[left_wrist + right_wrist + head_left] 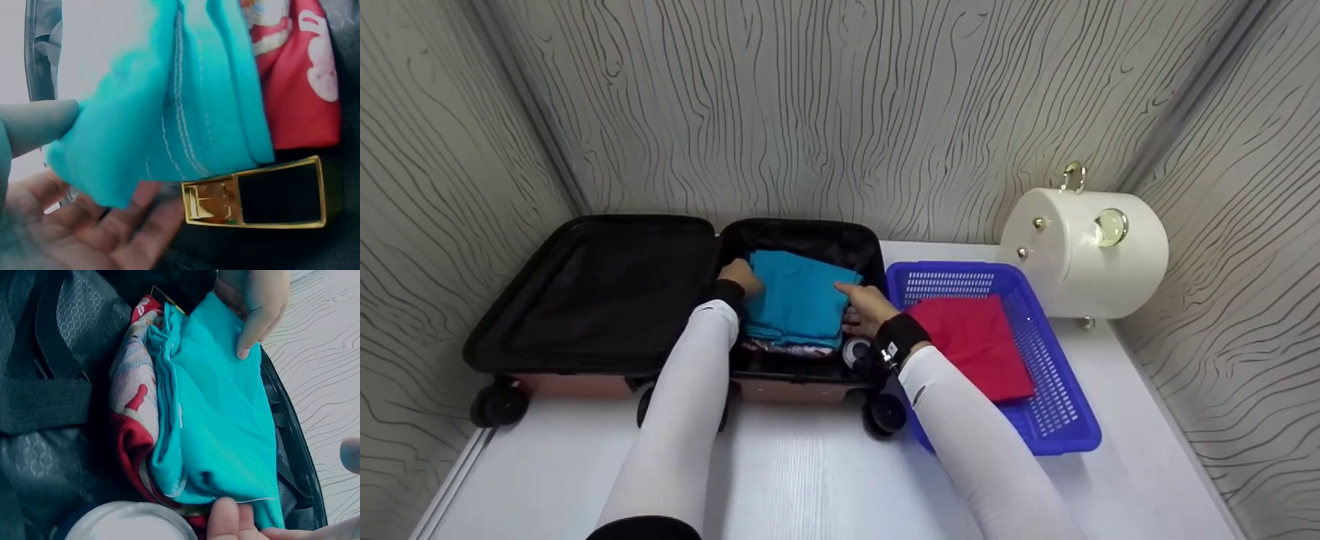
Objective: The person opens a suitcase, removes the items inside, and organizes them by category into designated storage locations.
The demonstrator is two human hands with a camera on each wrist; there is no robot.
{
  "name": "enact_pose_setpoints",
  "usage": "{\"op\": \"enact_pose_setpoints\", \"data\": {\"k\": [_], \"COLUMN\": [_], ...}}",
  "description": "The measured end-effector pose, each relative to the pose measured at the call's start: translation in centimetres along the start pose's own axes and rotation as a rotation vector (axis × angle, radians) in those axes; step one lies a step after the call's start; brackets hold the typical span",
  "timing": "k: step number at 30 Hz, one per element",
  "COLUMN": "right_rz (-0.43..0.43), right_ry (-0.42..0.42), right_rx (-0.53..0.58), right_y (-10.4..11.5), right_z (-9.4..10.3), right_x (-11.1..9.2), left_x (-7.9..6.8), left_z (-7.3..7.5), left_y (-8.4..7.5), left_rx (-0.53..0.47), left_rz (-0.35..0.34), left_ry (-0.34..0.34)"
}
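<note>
A folded teal garment (795, 296) lies in the right half of an open suitcase (840, 232), on top of a red and white patterned cloth (135, 391). My left hand (742, 276) pinches the garment's left edge, thumb above and fingers below. At the right edge, my right hand (870, 306) touches the fabric with its fingertips, its thumb held apart. A round container with a pale top (132, 523) stands beside the right hand. Near the left hand is a gold-rimmed black object (275, 194), its kind unclear.
The suitcase's black left half (607, 292) lies flat alongside. Right of the suitcase, a blue plastic basket (1057, 375) holds a folded red cloth (979, 345). Behind it stands a cream cylindrical case (1110, 262) with gold fittings. Patterned walls (840, 112) enclose the white tabletop (802, 480).
</note>
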State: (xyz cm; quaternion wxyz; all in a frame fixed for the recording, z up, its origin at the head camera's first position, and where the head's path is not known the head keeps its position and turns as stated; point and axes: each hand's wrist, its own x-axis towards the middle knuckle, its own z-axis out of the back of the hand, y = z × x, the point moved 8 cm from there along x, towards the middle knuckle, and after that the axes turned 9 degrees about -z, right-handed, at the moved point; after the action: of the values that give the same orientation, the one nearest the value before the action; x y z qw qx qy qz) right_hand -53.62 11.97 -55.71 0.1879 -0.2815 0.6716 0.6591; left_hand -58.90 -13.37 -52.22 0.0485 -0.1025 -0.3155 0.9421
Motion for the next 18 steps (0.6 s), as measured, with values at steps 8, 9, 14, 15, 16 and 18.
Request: {"op": "enact_pose_setpoints", "data": {"k": [8,9,14,15,16,18], "right_rz": [-0.003,0.004,0.057,0.068,0.074,0.079], "right_ry": [0.042,0.045,0.044,0.042,0.044,0.049], "right_rx": [-0.026,-0.048,-0.082,-0.087,-0.078,-0.057], "right_y": [-0.3,-0.3,-0.1,0.0,0.0,0.0], "right_z": [-1.2,-1.3,-1.5,-1.5,-1.5,-1.5], "right_x": [-1.2,-1.2,-0.9,-0.8,-0.9,-0.9], "left_x": [1.0,1.7,1.8,1.1,0.6,-0.1], "left_z": [-0.1,-0.3,-0.6,-0.4,-0.3,0.0], "left_y": [0.3,0.7,0.0,-0.9,-1.6,-3.4], "left_rx": [-0.080,-0.108,-0.193,-0.192,-0.189,-0.154], "left_rz": [-0.013,-0.033,-0.100,-0.105,-0.104,-0.129], "left_ry": [-0.029,-0.027,0.055,0.071,0.088,0.092]}}
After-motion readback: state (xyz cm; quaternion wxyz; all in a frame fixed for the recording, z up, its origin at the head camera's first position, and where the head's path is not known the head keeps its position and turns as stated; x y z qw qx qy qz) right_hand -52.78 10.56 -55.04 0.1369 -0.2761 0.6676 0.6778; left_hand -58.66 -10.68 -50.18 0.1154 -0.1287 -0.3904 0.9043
